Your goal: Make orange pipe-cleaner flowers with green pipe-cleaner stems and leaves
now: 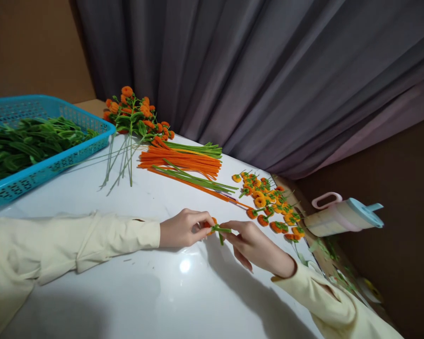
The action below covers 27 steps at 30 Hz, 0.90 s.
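Note:
Near the middle of the white table (155,292), my left hand (187,228) pinches a small orange flower (209,225), partly hidden by the fingers. My right hand (249,242) pinches the green stem piece (223,230) coming from that flower, and another short green end points down below it. Behind the hands lies a bundle of orange fuzzy stems (180,160), with green stems (198,179) in front of it and more green ones at its back. To the right are several small orange and yellow flower heads (260,201) with short green stems.
A blue basket (49,172) of green leaves (28,143) stands at the left. Finished-looking orange flowers with leaves (136,115) lie at the back. A cup with a blue lid and straw (339,216) is at the right edge, before a grey curtain (212,61).

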Each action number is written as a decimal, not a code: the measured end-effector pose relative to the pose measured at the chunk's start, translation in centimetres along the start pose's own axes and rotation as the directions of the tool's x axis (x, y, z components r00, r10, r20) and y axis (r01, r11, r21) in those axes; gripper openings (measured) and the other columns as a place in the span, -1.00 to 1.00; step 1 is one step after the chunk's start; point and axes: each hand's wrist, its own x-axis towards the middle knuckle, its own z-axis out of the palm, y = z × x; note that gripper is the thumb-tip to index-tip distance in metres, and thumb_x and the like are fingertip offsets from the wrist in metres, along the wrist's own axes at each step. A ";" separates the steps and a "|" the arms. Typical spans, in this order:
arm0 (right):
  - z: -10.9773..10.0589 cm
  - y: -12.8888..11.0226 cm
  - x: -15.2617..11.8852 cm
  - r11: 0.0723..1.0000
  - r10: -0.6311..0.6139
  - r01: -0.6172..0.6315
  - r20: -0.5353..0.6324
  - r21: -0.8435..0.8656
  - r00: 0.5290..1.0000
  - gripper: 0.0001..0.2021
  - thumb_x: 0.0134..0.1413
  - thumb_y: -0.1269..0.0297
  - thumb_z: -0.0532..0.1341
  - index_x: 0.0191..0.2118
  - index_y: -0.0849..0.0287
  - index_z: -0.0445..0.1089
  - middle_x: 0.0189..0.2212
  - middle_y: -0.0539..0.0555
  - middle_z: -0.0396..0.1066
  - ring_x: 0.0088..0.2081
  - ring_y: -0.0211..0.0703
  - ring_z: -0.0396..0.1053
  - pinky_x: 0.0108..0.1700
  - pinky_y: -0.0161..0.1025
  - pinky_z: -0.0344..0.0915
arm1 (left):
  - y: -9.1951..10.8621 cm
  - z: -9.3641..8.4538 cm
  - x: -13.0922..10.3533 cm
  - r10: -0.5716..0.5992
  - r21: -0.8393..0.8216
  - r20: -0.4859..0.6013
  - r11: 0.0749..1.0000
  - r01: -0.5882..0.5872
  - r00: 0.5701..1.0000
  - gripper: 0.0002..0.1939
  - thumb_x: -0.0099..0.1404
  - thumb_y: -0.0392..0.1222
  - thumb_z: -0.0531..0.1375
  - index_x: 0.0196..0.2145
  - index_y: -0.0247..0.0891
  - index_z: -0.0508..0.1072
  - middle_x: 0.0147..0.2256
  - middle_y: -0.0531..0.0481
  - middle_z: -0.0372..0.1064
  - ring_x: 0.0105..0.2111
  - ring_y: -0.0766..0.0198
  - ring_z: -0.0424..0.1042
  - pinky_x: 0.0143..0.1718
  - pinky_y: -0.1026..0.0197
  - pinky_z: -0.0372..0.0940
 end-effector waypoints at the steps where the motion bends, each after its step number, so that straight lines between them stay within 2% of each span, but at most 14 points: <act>1: -0.1 0.1 0.0 0.995 0.053 -0.056 0.033 0.079 0.998 -0.78 0.19 0.20 -0.01 -0.29 0.22 0.28 -0.80 -0.16 0.15 -0.82 -0.38 0.11 -0.72 -0.45 0.05 | 0.0 0.0 0.0 0.039 0.052 0.002 0.998 -0.039 0.999 -0.88 0.26 -0.25 0.06 -0.30 -0.29 0.37 -0.34 -0.05 0.41 -0.45 0.35 0.40 -0.42 0.35 0.32; 3: -0.2 0.2 0.2 0.970 0.105 -0.118 0.074 0.210 0.992 -0.73 0.14 0.10 0.04 -0.34 0.22 0.26 -0.83 -0.15 0.18 -0.82 -0.36 0.15 -0.73 -0.45 0.06 | 0.0 -0.1 0.0 0.118 0.154 0.012 0.981 -0.118 0.993 -0.87 0.27 -0.27 0.03 -0.30 -0.29 0.37 -0.36 -0.05 0.40 -0.44 0.33 0.38 -0.41 0.33 0.29; 6: -0.1 0.4 0.5 0.913 0.115 -0.149 0.112 0.379 0.987 -0.67 0.05 0.00 0.10 -0.37 0.24 0.26 -0.83 -0.12 0.22 -0.81 -0.34 0.17 -0.73 -0.43 0.12 | -0.1 -0.1 -0.1 0.210 0.273 0.043 0.938 -0.214 0.977 -0.84 0.30 -0.31 -0.02 -0.28 -0.31 0.35 -0.39 -0.09 0.37 -0.42 0.29 0.36 -0.36 0.28 0.26; 9: 0.2 0.3 0.6 0.833 0.135 -0.177 0.117 0.524 0.984 -0.64 -0.02 0.00 0.17 -0.35 0.27 0.30 -0.80 -0.09 0.26 -0.77 -0.33 0.22 -0.68 -0.39 0.21 | 0.0 -0.1 -0.2 0.237 0.314 0.044 0.919 -0.239 0.970 -0.84 0.28 -0.32 -0.02 -0.24 -0.32 0.33 -0.35 -0.11 0.36 -0.38 0.26 0.36 -0.31 0.26 0.26; 12: 0.7 0.3 0.7 0.753 0.153 -0.170 0.082 0.636 0.985 -0.64 -0.08 0.05 0.23 -0.31 0.31 0.35 -0.75 -0.04 0.32 -0.71 -0.31 0.30 -0.63 -0.38 0.26 | 0.1 0.0 -0.3 0.243 0.309 0.021 0.921 -0.237 0.970 -0.85 0.24 -0.29 0.05 -0.22 -0.30 0.31 -0.34 -0.10 0.36 -0.36 0.26 0.36 -0.30 0.26 0.26; 18: 1.4 0.6 0.8 0.661 0.170 -0.177 0.084 0.729 0.982 -0.64 -0.01 0.15 0.22 -0.18 0.37 0.38 -0.72 0.02 0.39 -0.69 -0.28 0.34 -0.61 -0.40 0.26 | -0.1 0.0 -0.3 0.208 0.334 0.027 0.920 -0.205 0.978 -0.82 0.21 -0.17 0.14 -0.24 -0.30 0.28 -0.33 -0.08 0.35 -0.35 0.26 0.36 -0.31 0.24 0.27; 21: 1.6 0.3 0.8 0.621 0.210 -0.194 0.077 0.759 0.975 -0.72 0.05 0.23 0.19 -0.20 0.36 0.40 -0.68 0.05 0.42 -0.66 -0.31 0.36 -0.55 -0.40 0.31 | -0.3 0.1 -0.4 0.217 0.365 0.032 0.906 -0.214 0.976 -0.84 0.22 -0.21 0.12 -0.24 -0.29 0.27 -0.32 -0.06 0.35 -0.34 0.26 0.35 -0.29 0.24 0.26; 24: 1.9 0.1 0.8 0.586 0.219 -0.175 0.053 0.791 0.974 -0.77 0.07 0.27 0.19 -0.23 0.35 0.43 -0.64 0.04 0.43 -0.63 -0.32 0.38 -0.51 -0.40 0.33 | -0.3 0.2 -0.5 0.227 0.408 -0.011 0.890 -0.203 0.974 -0.86 0.21 -0.25 0.08 -0.24 -0.28 0.27 -0.32 -0.06 0.33 -0.35 0.27 0.34 -0.31 0.24 0.26; 27: 2.0 0.2 1.0 0.589 0.218 -0.178 0.057 0.788 0.974 -0.76 0.07 0.27 0.19 -0.21 0.35 0.43 -0.66 0.04 0.42 -0.62 -0.30 0.40 -0.49 -0.40 0.34 | -0.2 0.2 -0.4 0.221 0.420 -0.035 0.888 -0.186 0.975 -0.87 0.22 -0.24 0.07 -0.24 -0.27 0.27 -0.35 -0.04 0.33 -0.37 0.27 0.33 -0.33 0.25 0.27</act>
